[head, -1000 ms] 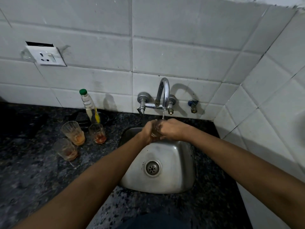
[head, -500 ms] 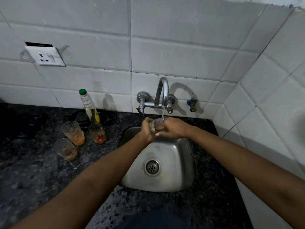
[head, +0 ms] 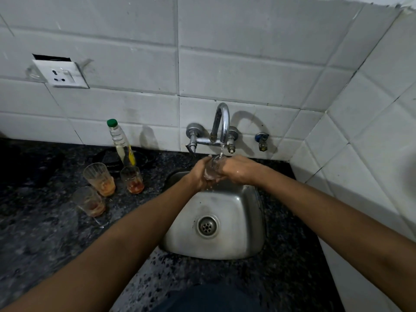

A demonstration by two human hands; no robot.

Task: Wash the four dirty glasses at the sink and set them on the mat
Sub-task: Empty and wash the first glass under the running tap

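Three dirty glasses stand on the dark speckled counter (head: pixel 45 233) to the left of the sink (head: pixel 225 239). The tallest glass (head: pixel 99 179) holds a shallow layer of orange residue at its bottom. Just to its right, a shorter glass (head: pixel 132 179) carries a reddish-orange film at the base. Nearer the camera and further left, a third glass (head: pixel 89 201) has a brownish-red stain pooled at the bottom. All three stand upright, close together but apart from one another. Behind them, near the tiled wall, a clear bottle (head: pixel 120 143) with a green cap leans slightly; it holds pale liquid and has a yellow label low on its side.

The fourth glass (head: pixel 211 170) is over the far end of the steel sink, directly under the curved tap (head: pixel 221 122), where a thin stream of water runs into it. It looks clear, with water inside and drops falling from beneath it into the basin, where the round drain (head: pixel 207 226) lies bare.

Both forearms reach forward from the near edge and meet at that glass. The left hand (head: pixel 198 174) wraps it from the left, fingers curled around its side. The right hand (head: pixel 238 170) closes on it from the right, knuckles up and wet, fingers bent against the glass wall.
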